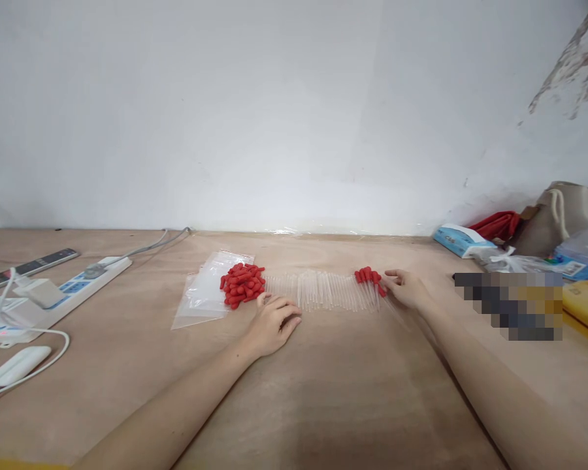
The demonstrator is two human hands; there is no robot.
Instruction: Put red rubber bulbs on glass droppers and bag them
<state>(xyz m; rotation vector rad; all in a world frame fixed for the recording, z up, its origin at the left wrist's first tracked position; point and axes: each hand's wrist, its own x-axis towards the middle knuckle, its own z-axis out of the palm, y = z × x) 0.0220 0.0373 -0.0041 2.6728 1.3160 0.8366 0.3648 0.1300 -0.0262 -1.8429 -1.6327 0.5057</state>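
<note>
Thin clear dropper tubes [323, 290] lie side by side in a long row on the wooden table. At the row's left end is a heap of loose red rubber bulbs [242, 285]. My left hand [274, 324] rests by the near side of the tubes, just right of the heap, fingers loosely bent and apart, holding nothing I can see. At the right end, several droppers with red bulbs on their far ends [367, 275] lie together. Beside them is my right hand [406, 287], its thumb and forefinger apart next to the bulbs; whether it touches one is unclear.
Clear plastic zip bags [200, 297] lie flat, partly under the bulb heap. On the left are a power strip [85, 287] with chargers and cables, a remote control [34, 266] and a white case [19, 365]. A blue tissue pack [463, 241] and other bags sit at the right.
</note>
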